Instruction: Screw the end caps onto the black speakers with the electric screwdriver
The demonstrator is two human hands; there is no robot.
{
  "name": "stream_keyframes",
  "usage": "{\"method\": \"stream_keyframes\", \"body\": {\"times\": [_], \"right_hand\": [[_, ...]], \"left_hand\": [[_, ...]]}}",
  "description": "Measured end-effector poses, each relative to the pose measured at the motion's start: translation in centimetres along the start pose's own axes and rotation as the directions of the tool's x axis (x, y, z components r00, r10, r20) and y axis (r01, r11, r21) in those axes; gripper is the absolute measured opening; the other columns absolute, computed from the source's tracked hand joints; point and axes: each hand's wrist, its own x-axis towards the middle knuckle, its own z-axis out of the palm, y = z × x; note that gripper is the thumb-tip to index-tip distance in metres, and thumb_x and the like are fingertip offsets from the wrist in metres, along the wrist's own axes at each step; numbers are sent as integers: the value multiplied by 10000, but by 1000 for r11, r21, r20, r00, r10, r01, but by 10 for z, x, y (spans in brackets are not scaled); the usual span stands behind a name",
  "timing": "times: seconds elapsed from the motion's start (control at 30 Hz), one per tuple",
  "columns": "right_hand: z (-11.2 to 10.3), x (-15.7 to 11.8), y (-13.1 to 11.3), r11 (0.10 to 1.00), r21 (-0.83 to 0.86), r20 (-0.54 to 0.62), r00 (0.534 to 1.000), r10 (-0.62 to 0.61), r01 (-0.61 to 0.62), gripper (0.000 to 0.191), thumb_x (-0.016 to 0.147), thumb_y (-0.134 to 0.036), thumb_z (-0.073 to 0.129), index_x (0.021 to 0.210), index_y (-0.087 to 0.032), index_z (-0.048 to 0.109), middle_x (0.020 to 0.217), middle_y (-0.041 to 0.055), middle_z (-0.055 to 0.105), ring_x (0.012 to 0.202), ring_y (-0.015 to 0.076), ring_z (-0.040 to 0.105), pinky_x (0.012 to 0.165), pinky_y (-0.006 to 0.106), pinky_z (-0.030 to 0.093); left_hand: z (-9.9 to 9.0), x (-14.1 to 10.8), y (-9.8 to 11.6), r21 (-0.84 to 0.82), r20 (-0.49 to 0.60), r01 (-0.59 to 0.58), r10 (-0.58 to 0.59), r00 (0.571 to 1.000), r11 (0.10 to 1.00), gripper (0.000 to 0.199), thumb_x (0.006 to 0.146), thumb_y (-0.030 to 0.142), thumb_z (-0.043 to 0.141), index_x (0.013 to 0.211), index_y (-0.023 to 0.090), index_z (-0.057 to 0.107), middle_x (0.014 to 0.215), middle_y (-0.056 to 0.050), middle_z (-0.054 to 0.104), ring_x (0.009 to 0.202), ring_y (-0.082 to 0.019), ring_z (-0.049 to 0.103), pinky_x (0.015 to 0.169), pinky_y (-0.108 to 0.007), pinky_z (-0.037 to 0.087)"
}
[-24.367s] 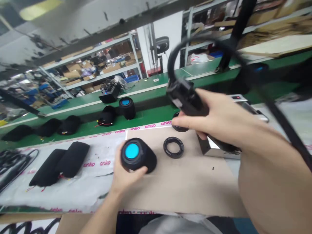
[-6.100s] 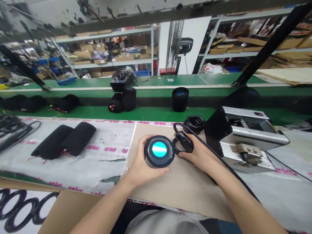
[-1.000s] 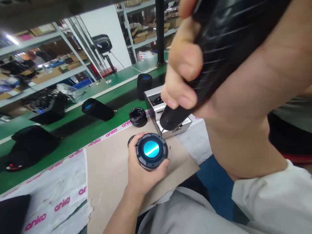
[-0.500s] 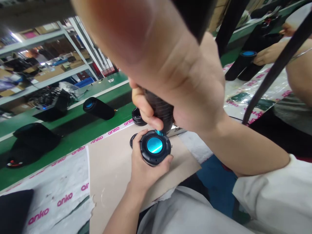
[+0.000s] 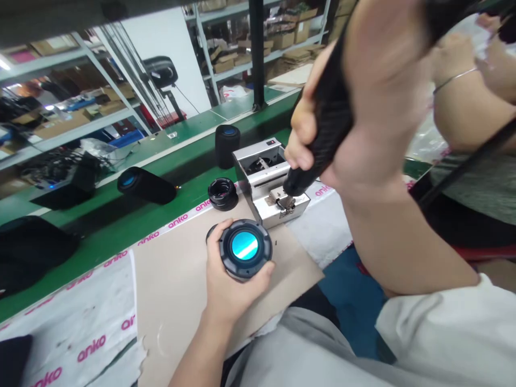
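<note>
My left hand [image 5: 231,290] is wrapped round a black speaker [image 5: 245,248], its round end with a shiny blue disc facing up, over a sheet of cardboard [image 5: 177,285]. A black electric screwdriver [image 5: 328,129] is gripped in my right hand [image 5: 363,118], tilted with its nose down. That nose is at the front of a silver screw feeder [image 5: 278,212]; whether its bit touches a screw I cannot tell. Behind the speaker stands a black ring-shaped part [image 5: 223,194]. Another dark round piece is partly hidden by my left fingers.
Black cylindrical speakers lie or stand on the green bench, one lying [image 5: 147,185] at left and one upright [image 5: 227,146] behind the feeder. A co-worker's arm [image 5: 459,80] is at the right, with a dark strap [image 5: 467,161] crossing there. Shelves with boxes stand behind.
My right hand has moved the electric screwdriver up and away from the speaker's rim to the screw feeder, which has come into view. The left hand keeps its hold on the speaker.
</note>
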Motion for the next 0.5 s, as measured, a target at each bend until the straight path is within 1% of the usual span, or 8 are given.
{"method": "stream_keyframes", "body": {"times": [0.03,0.07,0.1,0.2,0.27,0.33,0.4,0.5], "right_hand": [[-7,-1,9,997,-48,-28,998,-60,59,386,863,-476,871,738,-246,586,611,-32,501,450,135,479,388,329,372],[-13,-1,19,992,-92,-44,995,-89,85,383,891,-477,842,721,-241,592,601,-20,511,449,144,495,383,340,369],[-17,-1,28,988,-128,-60,994,-89,81,388,907,-494,820,718,-239,596,586,-17,515,443,143,497,382,340,364],[-21,-2,50,991,-132,-56,998,9,-16,471,874,-600,825,718,-233,574,550,-26,520,432,108,465,403,315,347],[-21,-4,58,993,-112,-29,999,43,-46,550,858,-680,811,699,-228,542,535,-24,514,441,96,443,423,317,336],[-21,-5,63,996,-84,-6,999,42,-43,604,837,-753,793,693,-229,531,521,-21,506,435,96,425,428,326,319],[-23,-7,65,994,-84,-6,998,68,-68,622,822,-777,793,698,-230,525,520,-19,508,429,100,425,428,325,305],[-25,-8,54,972,-119,0,979,205,-203,568,808,-709,841,727,-226,552,531,-19,536,416,107,459,411,313,312]], "left_hand": [[0,0,0,2,3,-1,1,1000,1000,789,769,401,935,1440,233,554,1352,-126,714,1185,-307,770,987,-404,650],[0,0,0,5,4,-6,6,1000,1000,791,768,408,939,1439,233,557,1360,-127,712,1193,-310,767,993,-406,649],[0,0,0,7,-3,-14,14,1000,1000,794,765,415,944,1436,233,562,1365,-128,711,1198,-312,766,1001,-409,647],[0,-1,0,8,-31,-36,36,999,999,784,762,414,949,1426,225,578,1369,-127,716,1205,-304,768,1015,-400,642],[1,0,1,2,-41,-38,38,998,999,776,760,408,947,1420,217,586,1362,-129,724,1200,-296,773,1011,-390,642],[1,0,1,-5,-35,-33,33,999,999,786,752,417,953,1415,210,585,1358,-133,728,1191,-293,779,999,-386,648],[2,1,2,-6,-38,-27,27,999,1000,792,747,441,953,1406,207,581,1356,-139,725,1183,-298,782,989,-394,654],[2,1,1,-7,-47,-24,23,999,1000,791,750,460,946,1400,208,574,1351,-141,717,1181,-308,781,985,-411,657]]}}
